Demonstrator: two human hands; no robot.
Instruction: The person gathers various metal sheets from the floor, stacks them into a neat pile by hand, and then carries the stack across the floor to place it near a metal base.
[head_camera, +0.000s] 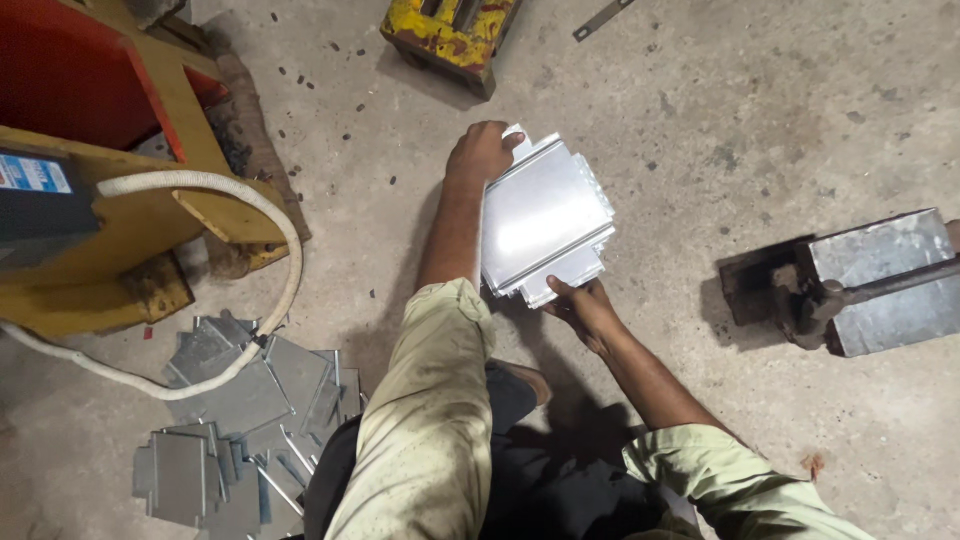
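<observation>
1. Pale green sleeves (430, 430) fill the near edge of the view, above dark trousers.
2. Both hands hold a stack of shiny metal sheets (545, 215) just above the concrete floor (700, 120).
3. Left hand (482, 150) curls its fingers over the stack's far corner.
4. Right hand (583, 308) grips the near edge, thumb on top.
5. Loose grey plates (240, 420) lie at the left under a white hose (250, 200), beside a yellow machine base (130, 230).
6. Right of the stack sits a metal block (870, 280), well apart.

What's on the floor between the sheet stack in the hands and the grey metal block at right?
Head view: bare concrete floor separates sheet stack and metal block.
</observation>
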